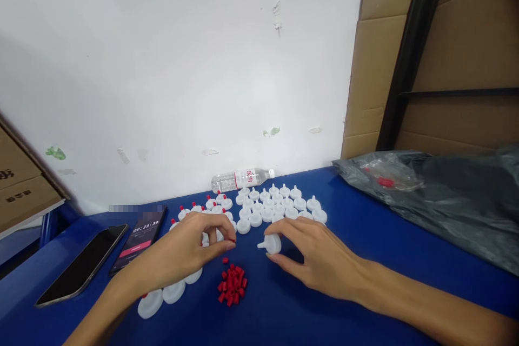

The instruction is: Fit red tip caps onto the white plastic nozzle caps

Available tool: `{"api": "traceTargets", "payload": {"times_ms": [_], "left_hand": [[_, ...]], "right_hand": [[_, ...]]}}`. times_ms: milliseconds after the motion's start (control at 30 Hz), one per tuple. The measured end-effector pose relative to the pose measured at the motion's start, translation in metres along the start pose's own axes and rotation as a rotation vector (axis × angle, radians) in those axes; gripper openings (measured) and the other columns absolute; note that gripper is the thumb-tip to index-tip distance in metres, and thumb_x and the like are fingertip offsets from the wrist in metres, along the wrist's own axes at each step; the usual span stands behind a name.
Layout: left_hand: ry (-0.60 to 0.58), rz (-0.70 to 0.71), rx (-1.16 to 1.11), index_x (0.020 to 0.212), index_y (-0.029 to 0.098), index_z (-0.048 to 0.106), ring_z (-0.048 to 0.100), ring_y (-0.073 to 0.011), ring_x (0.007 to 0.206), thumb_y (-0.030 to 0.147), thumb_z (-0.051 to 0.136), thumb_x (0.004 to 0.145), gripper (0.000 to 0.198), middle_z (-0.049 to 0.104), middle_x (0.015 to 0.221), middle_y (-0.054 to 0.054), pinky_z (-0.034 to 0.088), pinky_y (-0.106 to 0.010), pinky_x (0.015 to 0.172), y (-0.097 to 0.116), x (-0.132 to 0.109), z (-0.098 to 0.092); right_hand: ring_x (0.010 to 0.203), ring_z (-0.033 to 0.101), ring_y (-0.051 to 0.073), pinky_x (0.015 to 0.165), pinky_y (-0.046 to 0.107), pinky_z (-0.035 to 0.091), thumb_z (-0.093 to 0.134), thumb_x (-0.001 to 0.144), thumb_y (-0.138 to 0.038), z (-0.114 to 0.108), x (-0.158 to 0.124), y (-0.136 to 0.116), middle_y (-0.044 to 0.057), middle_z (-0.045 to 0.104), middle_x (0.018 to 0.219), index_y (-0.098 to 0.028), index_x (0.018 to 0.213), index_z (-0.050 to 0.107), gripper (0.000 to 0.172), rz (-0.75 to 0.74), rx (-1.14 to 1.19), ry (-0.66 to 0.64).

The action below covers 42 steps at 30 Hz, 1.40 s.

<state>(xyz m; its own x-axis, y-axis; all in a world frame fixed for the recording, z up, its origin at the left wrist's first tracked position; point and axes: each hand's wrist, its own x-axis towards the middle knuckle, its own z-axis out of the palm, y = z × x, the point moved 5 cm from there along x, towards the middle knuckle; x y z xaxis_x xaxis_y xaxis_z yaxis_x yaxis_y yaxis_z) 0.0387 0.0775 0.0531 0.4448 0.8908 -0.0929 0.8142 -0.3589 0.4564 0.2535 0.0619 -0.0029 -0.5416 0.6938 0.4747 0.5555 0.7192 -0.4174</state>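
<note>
Leftmost on the blue table point(292, 316), a dark phone point(79, 267) lay beside a second phone point(138, 238) with a running timer on its screen. Next came a spread of white lids point(150, 305), several showing red tips on their spouts, partly hidden behind the left hand point(184, 244). That hand's thumb and forefinger were pinched together, with a bit of red tip point(233, 242) showing between them; most of it was covered, so its tilt could not be told. Behind, against the wall, a bottle point(245, 178) lay on its side. Just below the left fingertips sat one loose cap point(225, 260), and nearer the person a small pile point(232, 284) of red caps. Across a short gap, the held lid point(274, 244) was turned on edge, its spout pointing left, straight towards the pinched red tip and roughly level with it; the spout was bare, and the two did not touch. Past the gap, bare lids point(278, 210) stood spout-up in rows towards the wall. The right hand point(320, 254) had the held lid clamped by its rim, thumb below and forefinger above, spread only as wide as the lid. Farthest right lay a dark plastic bag point(454, 216).
</note>
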Motion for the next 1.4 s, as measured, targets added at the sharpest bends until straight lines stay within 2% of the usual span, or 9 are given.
{"api": "traceTargets", "payload": {"times_ms": [267, 433, 567, 700, 900, 1067, 1167, 1233, 1400], "left_hand": [[0.144, 0.312, -0.058, 0.105, 0.03, 0.075, 0.062, -0.0123, 0.076, 0.028, 0.066, 0.098, 0.012, 0.072, 0.093, 0.003, 0.044, -0.024, 0.067, 0.012, 0.01, 0.034], [0.216, 0.435, -0.103, 0.111, 0.033, 0.074, 0.065, -0.0124, 0.085, 0.027, 0.061, 0.102, 0.018, 0.071, 0.099, 0.002, 0.048, -0.025, 0.075, 0.015, 0.009, 0.039], [0.261, 0.454, 0.005, 0.117, 0.029, 0.07, 0.064, -0.0152, 0.085, 0.029, 0.055, 0.105, 0.019, 0.068, 0.101, -0.001, 0.048, -0.029, 0.075, 0.017, 0.008, 0.042], [0.267, 0.484, 0.126, 0.101, 0.02, 0.066, 0.059, -0.0171, 0.075, 0.025, 0.043, 0.108, 0.025, 0.063, 0.09, -0.004, 0.043, -0.03, 0.065, 0.021, 0.006, 0.05], [0.267, 0.482, -0.005, 0.086, 0.02, 0.054, 0.05, -0.0137, 0.066, 0.017, 0.035, 0.106, 0.028, 0.056, 0.078, 0.0, 0.037, -0.028, 0.062, 0.027, 0.0, 0.057], [0.234, 0.425, -0.089, 0.081, 0.02, 0.05, 0.049, -0.0135, 0.066, 0.024, 0.035, 0.109, 0.032, 0.055, 0.077, 0.001, 0.036, -0.028, 0.063, 0.03, -0.002, 0.056], [0.232, 0.417, -0.104, 0.079, 0.02, 0.051, 0.05, -0.0134, 0.066, 0.025, 0.036, 0.108, 0.033, 0.056, 0.076, 0.001, 0.036, -0.028, 0.062, 0.031, 0.0, 0.057], [0.276, 0.427, -0.115, 0.083, 0.02, 0.057, 0.053, -0.0138, 0.068, 0.025, 0.039, 0.108, 0.031, 0.059, 0.077, 0.001, 0.038, -0.028, 0.064, 0.032, 0.001, 0.053], [0.446, 0.335, -0.111, 0.1, 0.025, 0.071, 0.059, -0.0143, 0.069, 0.036, 0.054, 0.103, 0.021, 0.07, 0.087, 0.001, 0.042, -0.026, 0.062, 0.022, 0.002, 0.026]], "right_hand": [[0.088, 0.071, 0.021, 0.082, 0.037, 0.054, 0.07, 0.095, -0.035, 0.0, -0.002, -0.001, 0.003, 0.075, 0.106, -0.023, 0.124, 0.063, 0.033, -0.13, -0.03, 0.098], [0.095, 0.072, 0.022, 0.087, 0.037, 0.055, 0.068, 0.097, -0.036, -0.004, -0.005, -0.003, 0.006, 0.075, 0.111, -0.021, 0.126, 0.065, 0.034, -0.2, -0.038, 0.17], [0.09, 0.072, 0.022, 0.082, 0.036, 0.056, 0.065, 0.099, -0.037, -0.007, -0.006, -0.006, 0.007, 0.075, 0.106, -0.019, 0.126, 0.066, 0.033, -0.251, -0.035, 0.234], [0.09, 0.071, 0.021, 0.081, 0.034, 0.057, 0.063, 0.1, -0.036, -0.009, -0.008, -0.008, 0.008, 0.074, 0.104, -0.017, 0.128, 0.066, 0.034, -0.284, -0.01, 0.277], [0.088, 0.069, 0.017, 0.076, 0.027, 0.057, 0.063, 0.1, -0.033, -0.011, -0.014, -0.015, 0.009, 0.071, 0.104, -0.016, 0.134, 0.061, 0.038, -0.345, 0.035, 0.274], [0.093, 0.068, 0.017, 0.08, 0.028, 0.058, 0.064, 0.1, -0.029, -0.01, -0.018, -0.015, 0.009, 0.07, 0.109, -0.018, 0.138, 0.058, 0.04, -0.364, 0.042, 0.257], [0.091, 0.069, 0.017, 0.077, 0.028, 0.059, 0.064, 0.1, -0.03, -0.009, -0.016, -0.013, 0.009, 0.071, 0.108, -0.019, 0.138, 0.058, 0.041, -0.364, 0.027, 0.245], [0.096, 0.07, 0.018, 0.082, 0.029, 0.059, 0.063, 0.1, -0.032, -0.01, -0.013, -0.012, 0.009, 0.072, 0.111, -0.019, 0.137, 0.058, 0.039, -0.353, 0.014, 0.265], [0.109, 0.069, 0.021, 0.093, 0.037, 0.058, 0.059, 0.102, -0.036, -0.018, -0.001, -0.008, 0.009, 0.071, 0.124, -0.023, 0.149, 0.046, 0.05, -0.213, -0.017, 0.285]]}}
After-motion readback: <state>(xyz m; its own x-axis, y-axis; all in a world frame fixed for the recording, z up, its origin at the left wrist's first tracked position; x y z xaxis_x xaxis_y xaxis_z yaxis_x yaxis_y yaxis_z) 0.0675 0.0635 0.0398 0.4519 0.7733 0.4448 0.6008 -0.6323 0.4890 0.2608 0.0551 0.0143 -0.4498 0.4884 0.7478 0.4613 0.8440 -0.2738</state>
